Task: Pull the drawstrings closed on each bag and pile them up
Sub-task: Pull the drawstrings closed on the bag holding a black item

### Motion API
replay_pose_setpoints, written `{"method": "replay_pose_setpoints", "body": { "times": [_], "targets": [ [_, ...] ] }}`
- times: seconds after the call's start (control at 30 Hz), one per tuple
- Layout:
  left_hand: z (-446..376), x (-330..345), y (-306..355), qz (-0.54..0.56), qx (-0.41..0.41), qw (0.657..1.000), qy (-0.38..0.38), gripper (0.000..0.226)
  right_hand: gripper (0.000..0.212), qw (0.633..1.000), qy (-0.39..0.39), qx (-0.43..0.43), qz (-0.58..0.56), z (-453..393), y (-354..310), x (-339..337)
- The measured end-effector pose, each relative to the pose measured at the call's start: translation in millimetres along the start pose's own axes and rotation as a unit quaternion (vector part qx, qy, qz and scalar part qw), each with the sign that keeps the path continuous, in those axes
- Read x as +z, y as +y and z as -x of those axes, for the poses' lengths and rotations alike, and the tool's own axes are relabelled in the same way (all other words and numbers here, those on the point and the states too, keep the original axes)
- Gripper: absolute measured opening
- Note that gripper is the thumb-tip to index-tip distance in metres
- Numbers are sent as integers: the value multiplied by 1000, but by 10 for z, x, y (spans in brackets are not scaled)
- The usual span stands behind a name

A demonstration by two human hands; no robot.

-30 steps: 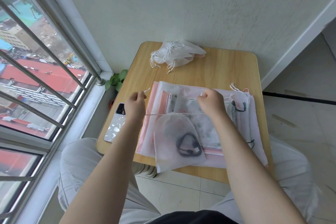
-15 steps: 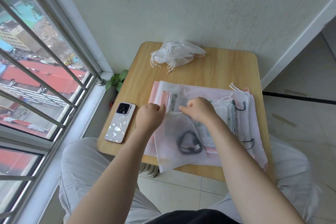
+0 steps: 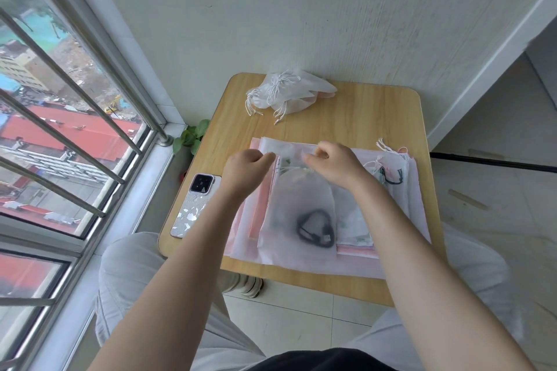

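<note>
A translucent bag [image 3: 297,214] holding a black cable [image 3: 316,227] lay atop flat bags near the surface's [image 3: 355,117] front edge; both hands, left [image 3: 245,170] and right [image 3: 334,164], pinched its cords, which risked slipping or dragging the stack off

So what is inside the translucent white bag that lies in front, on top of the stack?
Through the front bag a coiled black cable shows, with a plug at one end. The fabric blurs it, so any smaller item inside cannot be seen.
</note>
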State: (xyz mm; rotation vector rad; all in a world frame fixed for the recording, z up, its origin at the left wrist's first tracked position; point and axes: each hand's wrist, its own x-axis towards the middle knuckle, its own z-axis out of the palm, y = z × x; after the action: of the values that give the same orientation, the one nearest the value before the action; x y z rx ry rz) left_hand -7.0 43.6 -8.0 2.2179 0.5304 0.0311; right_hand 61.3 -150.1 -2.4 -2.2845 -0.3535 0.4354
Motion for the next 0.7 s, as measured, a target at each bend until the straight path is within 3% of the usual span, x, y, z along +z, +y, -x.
{"method": "replay_pose_setpoints", "body": {
  "times": [0.03,0.1,0.17,0.23,0.3,0.4,0.5,0.6,0.7],
  "targets": [
    [-11,-4,23,7,14,1000,12,45,14,999,12,-20,-31,-9,-28,11],
    [-9,-5,37,20,49,997,46,33,32,994,66,-72,-56,-20,-54,40],
    [5,20,33,6,67,996,61,28,35,982,153,-100,-49,-32,-25,58],
    [25,90,38,-26,62,997,39,12,33,971,217,-85,-53,-42,63,66],
    [77,191,72,-74,72,995,2,23,32,966,244,-57,-59,-37,155,72],
    [95,352,68,-105,100,989,-44,19,29,963,265,-34,-28,-4,260,73],
    [75,429,97,-130,81,987,-55,21,14,981,186,55,8,7,349,43],
    [90,413,179,-150,60,986,-46,16,33,993,35,101,44,8,375,70],
    [121,321,226,-178,2,982,-65,19,49,996,-21,91,4,36,313,167]
  ]
}}
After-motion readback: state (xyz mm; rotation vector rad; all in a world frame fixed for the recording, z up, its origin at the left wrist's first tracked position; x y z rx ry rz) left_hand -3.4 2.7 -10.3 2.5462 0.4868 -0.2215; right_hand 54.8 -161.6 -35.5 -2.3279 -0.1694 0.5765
